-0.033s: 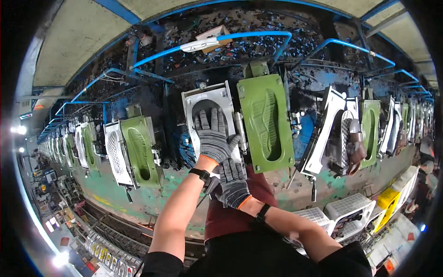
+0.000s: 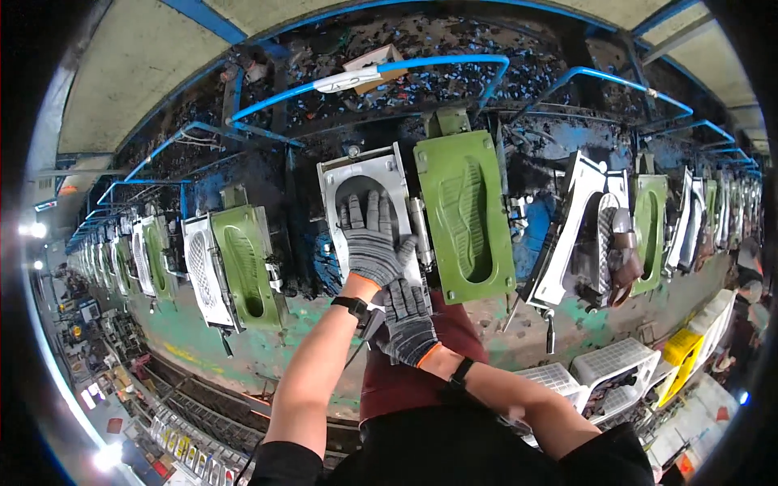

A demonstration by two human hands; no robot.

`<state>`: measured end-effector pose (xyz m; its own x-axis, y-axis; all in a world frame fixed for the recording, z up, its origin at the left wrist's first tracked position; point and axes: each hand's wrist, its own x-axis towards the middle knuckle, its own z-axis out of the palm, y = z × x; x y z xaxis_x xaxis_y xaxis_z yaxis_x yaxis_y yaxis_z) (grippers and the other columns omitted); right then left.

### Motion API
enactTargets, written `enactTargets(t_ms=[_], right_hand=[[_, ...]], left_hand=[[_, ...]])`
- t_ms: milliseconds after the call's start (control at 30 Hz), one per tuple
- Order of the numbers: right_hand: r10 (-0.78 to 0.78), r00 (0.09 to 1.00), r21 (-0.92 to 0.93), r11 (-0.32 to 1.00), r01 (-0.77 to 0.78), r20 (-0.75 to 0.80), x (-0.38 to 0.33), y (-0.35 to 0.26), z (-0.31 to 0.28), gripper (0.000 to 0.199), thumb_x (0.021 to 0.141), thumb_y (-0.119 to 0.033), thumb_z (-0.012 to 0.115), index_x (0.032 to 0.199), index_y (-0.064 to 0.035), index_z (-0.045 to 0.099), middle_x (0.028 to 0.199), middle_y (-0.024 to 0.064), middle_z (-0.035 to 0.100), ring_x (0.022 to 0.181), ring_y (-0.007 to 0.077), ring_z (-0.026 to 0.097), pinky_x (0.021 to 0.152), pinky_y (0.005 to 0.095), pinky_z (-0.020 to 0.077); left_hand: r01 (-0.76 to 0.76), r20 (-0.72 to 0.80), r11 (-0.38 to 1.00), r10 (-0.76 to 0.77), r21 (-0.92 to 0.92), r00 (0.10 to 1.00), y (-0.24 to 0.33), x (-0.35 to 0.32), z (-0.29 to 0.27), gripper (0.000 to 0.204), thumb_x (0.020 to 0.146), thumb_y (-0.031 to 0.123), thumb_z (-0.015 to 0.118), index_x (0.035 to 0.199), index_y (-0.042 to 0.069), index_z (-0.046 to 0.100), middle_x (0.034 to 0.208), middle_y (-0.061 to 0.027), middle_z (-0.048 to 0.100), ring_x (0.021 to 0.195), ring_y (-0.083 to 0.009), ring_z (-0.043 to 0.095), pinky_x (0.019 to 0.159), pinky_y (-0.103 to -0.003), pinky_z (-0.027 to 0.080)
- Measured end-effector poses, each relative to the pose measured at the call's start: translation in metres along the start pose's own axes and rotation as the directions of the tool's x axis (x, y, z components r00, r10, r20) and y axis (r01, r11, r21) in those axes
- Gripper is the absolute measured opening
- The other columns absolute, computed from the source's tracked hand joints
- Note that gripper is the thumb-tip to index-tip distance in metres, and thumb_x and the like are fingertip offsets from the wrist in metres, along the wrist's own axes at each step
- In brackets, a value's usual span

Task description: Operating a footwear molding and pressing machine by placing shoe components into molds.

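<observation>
Gloved left hand [image 2: 373, 239], fingers spread, presses flat into the open grey mould half [image 2: 365, 174] to seat its contents; right hand [image 2: 408, 322], at six o'clock, curls loosely below, grip indiscernible, beside the hinged green lid [image 2: 464, 212] at three o'clock.

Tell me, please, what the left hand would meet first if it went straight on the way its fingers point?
The left hand already lies flat in the grey mould half; sliding on fingers-first, it would probably meet that cavity's upper rim.

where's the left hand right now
In the head view, the gloved left hand lies flat, fingers spread, on the open silver mould at centre, just left of the green mould plate.
</observation>
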<state>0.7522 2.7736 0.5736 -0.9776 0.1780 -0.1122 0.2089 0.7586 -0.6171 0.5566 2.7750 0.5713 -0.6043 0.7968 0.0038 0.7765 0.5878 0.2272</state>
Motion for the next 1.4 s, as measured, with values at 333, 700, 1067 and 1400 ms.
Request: enactTargets(t_ms=[333, 700, 1067, 1400], right_hand=[[0.189, 0.859, -0.235, 0.968, -0.084, 0.476, -0.007, -0.025, -0.005, 0.066, 0.082, -0.040, 0.065, 0.132, 0.0011, 0.057, 0.134, 0.0301, 0.055, 0.126, 0.0483, 0.050, 0.111, 0.0575, 0.0352], [0.376, 0.794, -0.296, 0.920, -0.257, 0.477, -0.030, -0.002, 0.022, 0.050, 0.088, -0.035, 0.065, 0.132, -0.0134, 0.059, 0.114, 0.0160, 0.070, 0.104, 0.0309, 0.068, 0.079, 0.0484, 0.0552], [-0.190, 0.916, -0.134, 0.959, 0.251, 0.354, -0.041, 0.039, 0.025, 0.061, 0.081, -0.017, 0.063, 0.141, -0.0195, 0.053, 0.120, 0.0147, 0.067, 0.102, 0.0316, 0.067, 0.085, 0.0444, 0.0551], [-0.016, 0.986, 0.225, 0.974, -0.023, 0.168, -0.095, 0.065, -0.065, 0.038, 0.088, -0.035, 0.063, 0.119, -0.0130, 0.063, 0.101, 0.0193, 0.069, 0.092, 0.0399, 0.067, 0.077, 0.0493, 0.0538]], left_hand=[[0.020, 0.121, 0.984, -0.042, 0.178, 0.992, 0.008, 0.006, -0.005, 0.096, 0.086, 0.062, 0.052, 0.152, -0.006, 0.033, 0.158, -0.0276, 0.029, 0.141, -0.0596, 0.020, 0.116, -0.071, 0.005], [-0.045, -0.167, 0.772, -0.080, -0.634, 0.983, -0.060, 0.021, 0.010, 0.054, 0.097, 0.045, 0.056, 0.128, 0.001, 0.061, 0.135, -0.0181, 0.060, 0.128, -0.0418, 0.050, 0.112, -0.048, 0.037], [0.612, 0.575, -0.132, -0.539, -0.780, 0.616, -0.164, -0.095, 0.112, 0.049, 0.098, 0.046, 0.056, 0.125, 0.006, 0.064, 0.117, -0.0141, 0.069, 0.104, -0.0289, 0.065, 0.089, -0.039, 0.051], [0.352, 0.385, 0.935, -0.337, 0.034, 0.859, 0.009, -0.068, -0.014, 0.057, 0.073, 0.060, 0.071, 0.093, 0.007, 0.075, 0.096, -0.0206, 0.071, 0.094, -0.0389, 0.068, 0.085, -0.047, 0.053]])
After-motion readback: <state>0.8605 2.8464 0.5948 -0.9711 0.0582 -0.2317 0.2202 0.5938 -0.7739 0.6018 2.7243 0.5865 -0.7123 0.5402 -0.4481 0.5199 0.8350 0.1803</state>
